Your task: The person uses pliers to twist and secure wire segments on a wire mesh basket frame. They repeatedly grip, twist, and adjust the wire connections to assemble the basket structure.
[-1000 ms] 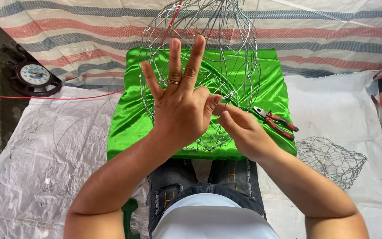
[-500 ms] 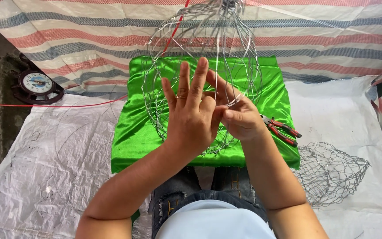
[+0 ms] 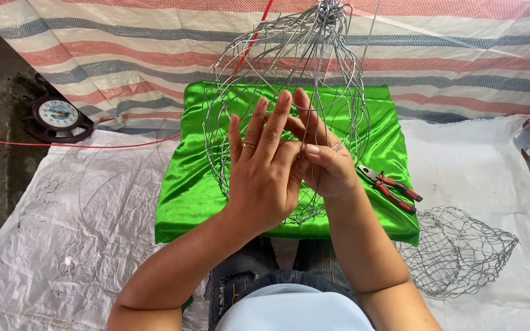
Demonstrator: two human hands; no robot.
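While it hangs at the frame's upper centre over the green cloth [image 3: 197, 178], the wire cage [image 3: 240, 79] looks light, springy and snag-prone. The left hand [image 3: 265, 178] has fingers spread wide against it; the right hand [image 3: 326, 165] pinches a thin strand, the best hold.

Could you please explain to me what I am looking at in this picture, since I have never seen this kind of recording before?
The view comes from a camera worn on a person's head, looking down at their own two bare hands. The left hand is spread open against a hanging wire frame, while the right hand pinches wire strands with its fingers. Beneath lies a shiny green cloth on white sheeting. Red-handled pliers rest on the cloth, a finished wire mesh basket lies to the right, and a round clock sits at the left.
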